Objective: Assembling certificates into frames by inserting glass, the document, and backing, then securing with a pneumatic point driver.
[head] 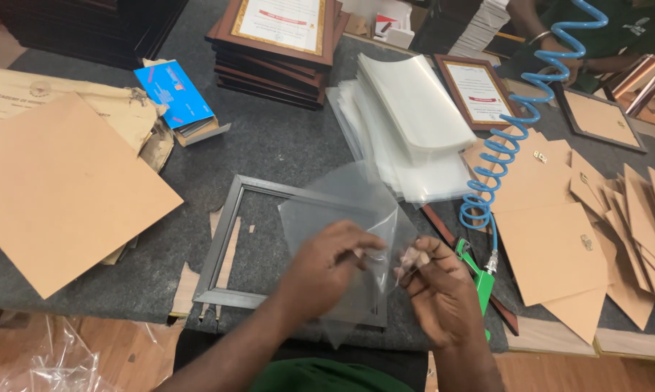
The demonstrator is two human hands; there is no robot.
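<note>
Clear thin plastic sheet (342,207) pinched at its edge by left hand (329,267) and right hand (436,290), above empty grey rectangular picture frame (222,239), on dark grey tabletop (269,145)

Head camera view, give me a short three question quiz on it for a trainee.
1. True or false: both hands grip the clear plastic sheet.
2. What lies under the sheet? A) grey empty frame B) blue booklet C) coiled hose
3. Which hand is nearer the green air tool?

Key: 1 true, the left hand and right hand both pinch it. 2 A, the grey frame. 3 right.
</note>
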